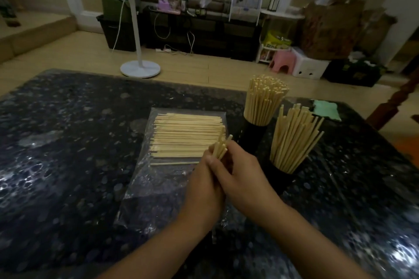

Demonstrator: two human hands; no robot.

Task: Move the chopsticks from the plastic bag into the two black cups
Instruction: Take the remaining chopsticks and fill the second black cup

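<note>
A clear plastic bag [158, 188] lies flat on the dark table, with a layer of pale wooden chopsticks [186, 136] lying sideways in its far half. My left hand [204, 190] and my right hand [244, 179] meet over the bag's right side and together grip a small bundle of chopsticks [221, 147], whose ends stick up between my fingers. To the right stand two black cups: the far cup [254, 133] is packed with upright chopsticks, and the near cup [281, 176] holds a looser, fanned bunch.
The dark speckled stone table [68, 154] stretches wide to the left and front. A green cloth [326, 110] lies at its far right, next to a wooden chair post [390, 106]. A white fan stand [140, 68] is on the floor behind.
</note>
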